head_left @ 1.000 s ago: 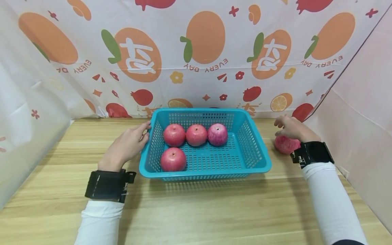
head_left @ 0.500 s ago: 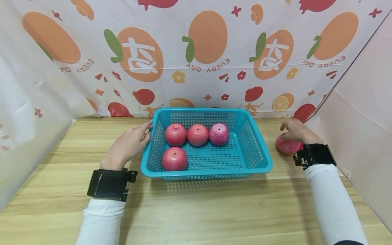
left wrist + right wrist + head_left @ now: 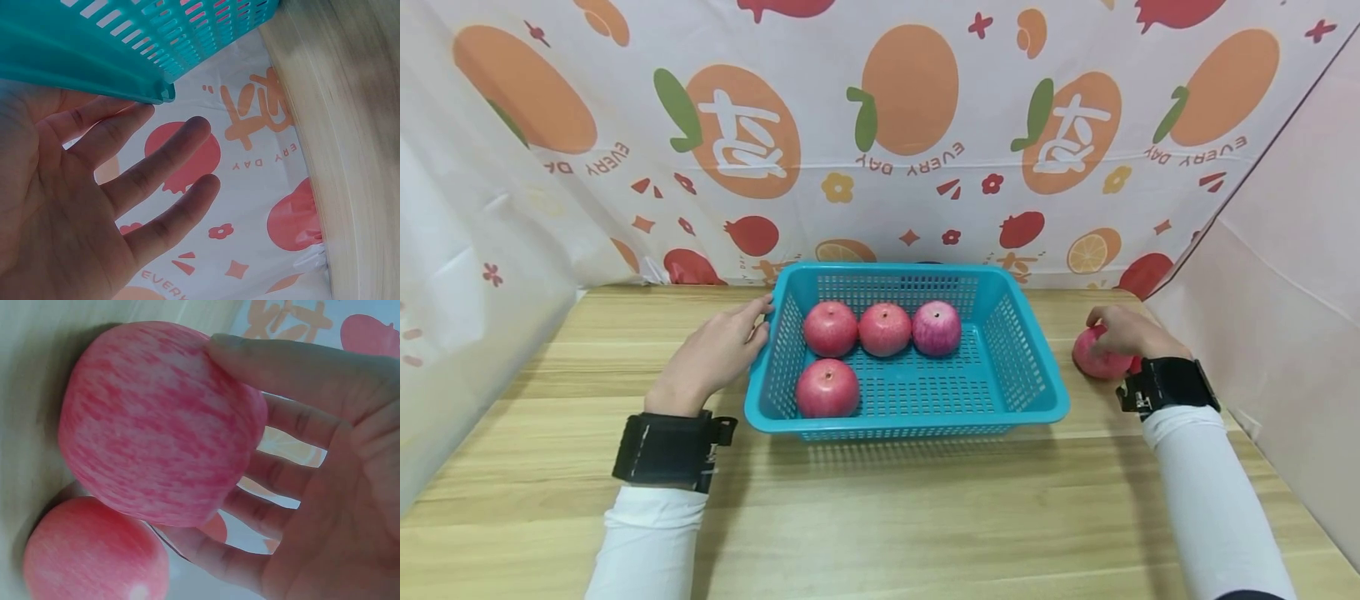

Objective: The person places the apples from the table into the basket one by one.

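In the head view my right hand (image 3: 1131, 332) grips a pink-red streaked apple (image 3: 1093, 358) on the table, right of the blue-green plastic basket (image 3: 902, 430). The right wrist view shows the thumb on one side of this apple and fingers curving round the other. A second, smoother red apple (image 3: 94, 556) lies right beside it, mostly covered by the hand in the head view. My left hand (image 3: 711, 358) is at the basket's left side, and the left wrist view has its fingers (image 3: 159, 159) loosely extended, some touching the rim. Nothing is held in it.
Inside the basket, a row of red apples (image 3: 884, 329) ends with a purplish apple (image 3: 936, 328), and another red apple (image 3: 827, 388) sits at the front left. A fruit-print cloth (image 3: 910, 208) hangs behind the wooden table (image 3: 910, 517). A pale side wall (image 3: 1292, 333) stands close to the right arm.
My right hand has come down from above the apple, and its thumb and fingers have closed round it. The left hand stays at the basket's rim. The head view has shifted slightly.
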Action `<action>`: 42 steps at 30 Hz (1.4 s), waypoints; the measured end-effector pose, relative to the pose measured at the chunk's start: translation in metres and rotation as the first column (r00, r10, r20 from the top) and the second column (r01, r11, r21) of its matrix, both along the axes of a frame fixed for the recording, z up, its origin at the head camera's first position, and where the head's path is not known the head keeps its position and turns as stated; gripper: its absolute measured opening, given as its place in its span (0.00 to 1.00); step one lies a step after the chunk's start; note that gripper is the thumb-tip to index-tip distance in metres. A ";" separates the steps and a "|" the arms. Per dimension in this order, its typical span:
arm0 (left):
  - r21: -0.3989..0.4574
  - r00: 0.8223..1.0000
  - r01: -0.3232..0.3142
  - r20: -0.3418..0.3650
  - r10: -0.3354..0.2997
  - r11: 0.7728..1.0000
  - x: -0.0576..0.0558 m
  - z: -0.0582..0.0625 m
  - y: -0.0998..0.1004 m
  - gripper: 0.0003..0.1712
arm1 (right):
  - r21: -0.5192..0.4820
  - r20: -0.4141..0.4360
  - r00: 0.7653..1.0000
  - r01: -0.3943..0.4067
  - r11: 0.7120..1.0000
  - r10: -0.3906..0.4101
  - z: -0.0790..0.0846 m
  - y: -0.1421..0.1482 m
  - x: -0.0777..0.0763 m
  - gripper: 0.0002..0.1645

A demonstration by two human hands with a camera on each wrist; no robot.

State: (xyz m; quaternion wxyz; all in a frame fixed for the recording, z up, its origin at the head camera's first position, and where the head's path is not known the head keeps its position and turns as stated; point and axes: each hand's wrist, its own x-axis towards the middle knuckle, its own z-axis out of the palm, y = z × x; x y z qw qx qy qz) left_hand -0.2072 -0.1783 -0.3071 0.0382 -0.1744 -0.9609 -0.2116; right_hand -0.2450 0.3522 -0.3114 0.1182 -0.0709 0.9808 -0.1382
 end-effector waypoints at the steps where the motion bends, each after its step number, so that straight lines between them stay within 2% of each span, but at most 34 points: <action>1: 0.000 1.000 -0.001 0.001 0.001 1.000 0.000 0.000 0.000 0.30 | 0.005 0.000 1.000 0.002 1.000 -0.002 -0.001 0.000 -0.001 0.27; 12: -0.009 1.000 0.005 -0.007 -0.005 1.000 0.000 -0.001 0.001 0.30 | 0.035 -0.032 0.999 -0.020 0.999 0.021 -0.012 -0.001 -0.004 0.30; 20: -0.011 1.000 0.006 -0.010 -0.006 1.000 0.000 -0.002 0.001 0.30 | 0.027 0.104 0.994 -0.019 0.999 0.016 -0.022 -0.004 -0.007 0.38; 36: 0.004 1.000 0.005 -0.011 -0.005 1.000 0.000 -0.002 0.000 0.30 | 0.016 0.132 0.991 0.001 1.000 -0.003 -0.022 -0.005 -0.007 0.39; 42: 0.002 1.000 0.008 -0.007 -0.008 1.000 0.000 -0.001 0.000 0.30 | 0.028 0.117 0.993 0.000 1.000 -0.003 -0.024 -0.006 -0.006 0.39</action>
